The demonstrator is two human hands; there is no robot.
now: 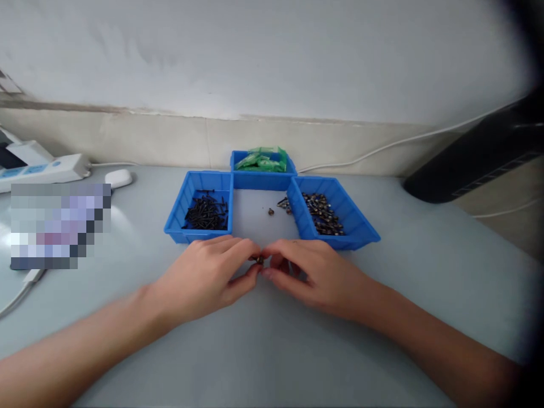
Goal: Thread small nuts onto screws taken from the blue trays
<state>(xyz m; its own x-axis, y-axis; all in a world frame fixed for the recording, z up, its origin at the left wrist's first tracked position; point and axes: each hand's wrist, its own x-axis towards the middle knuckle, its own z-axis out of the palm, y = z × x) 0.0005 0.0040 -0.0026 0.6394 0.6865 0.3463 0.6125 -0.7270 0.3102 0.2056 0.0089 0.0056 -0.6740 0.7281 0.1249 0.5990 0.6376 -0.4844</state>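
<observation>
My left hand [216, 269] pinches a small bronze-coloured metal fitting [260, 260] between thumb and index finger, just in front of the bins. Meeting it from the other side, my right hand [318, 272] has its thumb and index fingertip at the same fitting; its other fingers are curled. Past my left hand is a blue bin [177, 218] of black screws [206, 212]. Beyond my right hand stands another blue bin [357, 226] with many bronze and silver metal fittings [325, 215]. A loose fitting [271, 212] lies on the table between the bins.
A third blue bin [263, 181] at the back holds green plastic packets [263, 160]. More small metal pieces [283, 203] lie against the right bin. At left are a power strip [46, 170], a white case [118, 178] and a blurred-out device [59, 226]. A black cylinder [463, 161] leans at right.
</observation>
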